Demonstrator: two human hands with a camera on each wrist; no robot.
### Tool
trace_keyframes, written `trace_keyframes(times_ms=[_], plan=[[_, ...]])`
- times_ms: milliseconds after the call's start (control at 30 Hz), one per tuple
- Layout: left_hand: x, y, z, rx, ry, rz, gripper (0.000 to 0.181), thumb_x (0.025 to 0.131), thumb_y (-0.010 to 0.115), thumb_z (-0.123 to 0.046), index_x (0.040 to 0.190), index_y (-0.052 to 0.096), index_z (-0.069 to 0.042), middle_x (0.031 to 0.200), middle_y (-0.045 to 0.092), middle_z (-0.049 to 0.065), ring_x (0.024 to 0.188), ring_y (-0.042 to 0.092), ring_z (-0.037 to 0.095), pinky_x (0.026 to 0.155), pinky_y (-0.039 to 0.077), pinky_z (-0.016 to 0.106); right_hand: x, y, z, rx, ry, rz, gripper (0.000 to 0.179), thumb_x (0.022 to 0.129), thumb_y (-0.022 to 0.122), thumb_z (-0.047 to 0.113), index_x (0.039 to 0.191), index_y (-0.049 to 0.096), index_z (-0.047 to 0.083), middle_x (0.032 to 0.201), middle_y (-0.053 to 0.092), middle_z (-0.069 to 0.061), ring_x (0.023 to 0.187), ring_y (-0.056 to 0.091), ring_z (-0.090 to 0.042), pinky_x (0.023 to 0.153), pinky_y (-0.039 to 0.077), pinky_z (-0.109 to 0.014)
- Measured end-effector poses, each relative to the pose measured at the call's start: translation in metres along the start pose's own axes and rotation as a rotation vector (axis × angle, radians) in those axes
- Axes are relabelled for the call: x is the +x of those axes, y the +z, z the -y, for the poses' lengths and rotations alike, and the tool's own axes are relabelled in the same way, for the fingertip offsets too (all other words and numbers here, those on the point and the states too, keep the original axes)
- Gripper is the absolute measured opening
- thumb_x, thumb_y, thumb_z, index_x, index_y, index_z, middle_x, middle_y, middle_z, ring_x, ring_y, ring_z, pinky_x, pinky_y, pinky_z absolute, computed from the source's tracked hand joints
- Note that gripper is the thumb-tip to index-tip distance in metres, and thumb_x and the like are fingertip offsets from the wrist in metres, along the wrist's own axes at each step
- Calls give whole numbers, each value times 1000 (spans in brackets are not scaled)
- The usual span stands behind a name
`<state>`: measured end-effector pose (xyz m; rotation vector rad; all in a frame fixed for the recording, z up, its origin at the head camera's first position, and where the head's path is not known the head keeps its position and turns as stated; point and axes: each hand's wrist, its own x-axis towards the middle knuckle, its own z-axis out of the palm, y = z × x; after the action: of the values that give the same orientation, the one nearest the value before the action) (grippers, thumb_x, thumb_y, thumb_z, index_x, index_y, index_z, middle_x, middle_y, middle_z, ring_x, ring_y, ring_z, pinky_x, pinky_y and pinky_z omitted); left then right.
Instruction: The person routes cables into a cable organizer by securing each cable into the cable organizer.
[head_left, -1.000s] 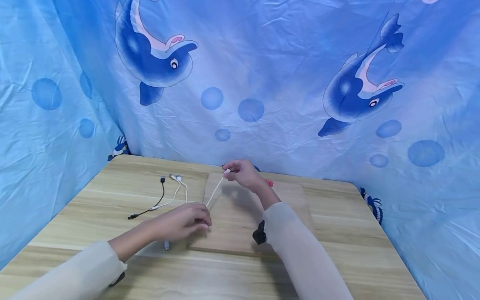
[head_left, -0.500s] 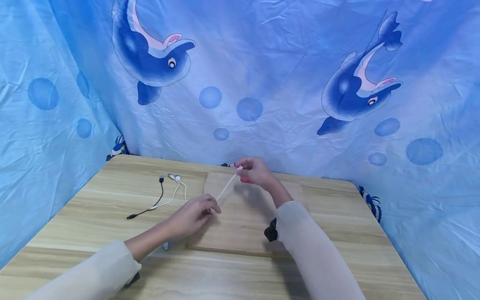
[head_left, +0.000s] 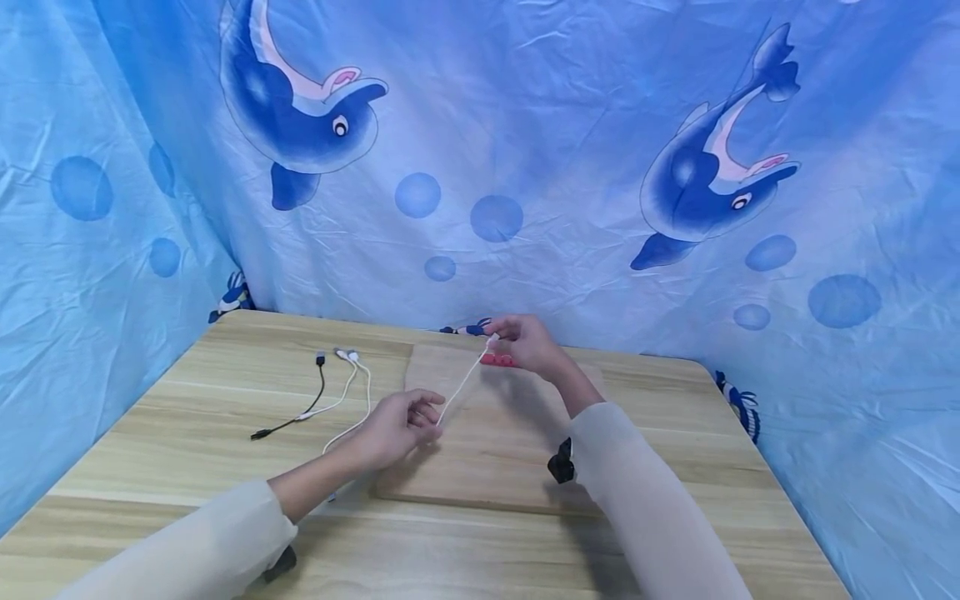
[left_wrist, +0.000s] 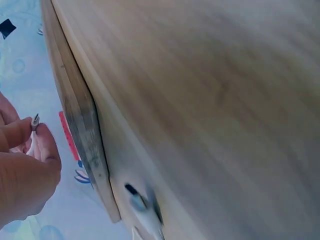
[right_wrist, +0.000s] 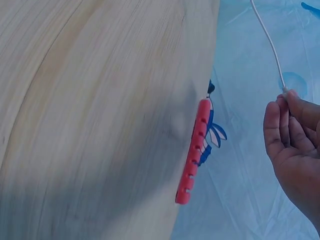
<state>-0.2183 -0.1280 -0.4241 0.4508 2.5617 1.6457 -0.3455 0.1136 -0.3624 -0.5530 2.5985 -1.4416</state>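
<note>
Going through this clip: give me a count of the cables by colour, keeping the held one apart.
1 black cable, on the table
2 white cables, on the table
1 white cable, held between the hands
Total: 4

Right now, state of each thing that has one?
Held white cable: raised, slightly curved
Left hand: pinches one end
Right hand: pinches other end
Red slotted strip: no cable seen in slots
Black cable: lying loose
Other white cables: lying loose
Wooden board: lying flat
</note>
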Motion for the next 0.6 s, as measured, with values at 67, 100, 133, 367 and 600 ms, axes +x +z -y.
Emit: trace_keyframes(times_ms=[67,100,133,367,600], plan=[[1,4,-1,-29,-23,25,34,88,73,6,121,65,7,93,67,7,83,64,16,69,55,23,-2,-4,0,-10,-9,8,21,95,70,1,115,73,6,111,71,-9,104,65,-23,91,55,-37],[2,5,-2,-38,-27,37,32,88,73,5,119,66,8,92,67,7,82,63,15,68,54,23,-3,-6,0,-15,-14,12,21,95,70,1,115,73,5,110,71,-10,103,65,-24,90,55,-37],[1,7,-2,-58,-32,49,31,88,73,5,118,67,9,91,67,7,81,63,15,67,54,22,-5,-7,-1,-17,-17,17,21,95,70,1,115,72,4,109,71,-11,102,65,-24,89,56,-37],[5,25,-6,-138,-10,83,32,88,74,5,119,67,10,92,70,8,80,63,16,67,55,23,-13,-18,-10,-45,-13,9,21,95,69,0,116,71,1,106,71,-13,101,65,-25,85,56,-33],[13,43,-15,-103,-16,94,29,87,74,4,116,70,5,90,70,4,79,63,14,67,54,24,-20,-31,-20,-59,-1,1,27,94,70,1,121,69,-2,110,71,-16,106,66,-29,87,56,-37]])
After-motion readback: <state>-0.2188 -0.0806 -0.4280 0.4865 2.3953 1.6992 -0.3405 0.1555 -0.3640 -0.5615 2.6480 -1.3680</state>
